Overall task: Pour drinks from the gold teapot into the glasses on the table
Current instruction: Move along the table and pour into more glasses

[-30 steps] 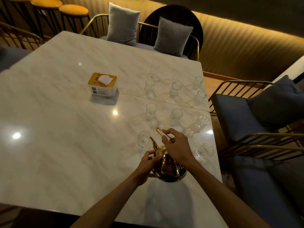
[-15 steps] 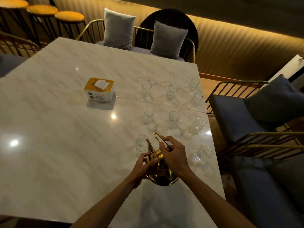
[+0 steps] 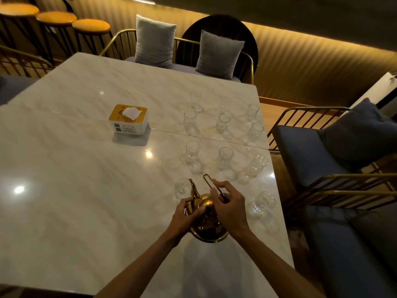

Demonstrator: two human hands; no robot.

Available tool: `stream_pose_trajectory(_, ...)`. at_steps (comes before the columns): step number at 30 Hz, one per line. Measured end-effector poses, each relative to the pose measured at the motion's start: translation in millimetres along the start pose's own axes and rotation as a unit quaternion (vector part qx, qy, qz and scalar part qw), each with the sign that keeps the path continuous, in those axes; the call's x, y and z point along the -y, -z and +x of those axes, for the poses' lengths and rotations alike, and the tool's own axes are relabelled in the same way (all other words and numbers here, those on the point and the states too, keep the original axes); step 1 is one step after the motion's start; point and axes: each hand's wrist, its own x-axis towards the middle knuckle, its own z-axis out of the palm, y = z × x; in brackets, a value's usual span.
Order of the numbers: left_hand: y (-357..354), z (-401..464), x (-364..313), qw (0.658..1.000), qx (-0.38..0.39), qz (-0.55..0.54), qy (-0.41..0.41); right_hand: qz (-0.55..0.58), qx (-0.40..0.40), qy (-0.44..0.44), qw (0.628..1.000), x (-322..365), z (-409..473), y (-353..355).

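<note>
Gold teapot [image 3: 207, 220] near the table [image 3: 64, 190] edge, spout toward nearest glass [image 3: 182, 188]. Right hand [image 3: 231, 208] gripping wire handle, left hand [image 3: 185, 214] curled round body. Probably heavy, slick metal; glasses fragile.

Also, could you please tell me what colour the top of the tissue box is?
Yellow-gold on the rectangular white tissue box, with a white tissue poking out; head view.
</note>
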Motion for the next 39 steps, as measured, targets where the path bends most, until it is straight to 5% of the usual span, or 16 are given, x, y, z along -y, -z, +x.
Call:
stream_pose_trajectory(19,-88.8,15.6,-88.0,0.982,-0.054,0.083,-0.158,0.056,-0.087,0.076,0.992,39.9,42.0,108.9)
stream_pose_trajectory(39,-284.0,35.1,-74.0,0.972,-0.168,0.013,-0.165,-0.005,0.038,0.164,0.986,-34.4,102.7,287.9)
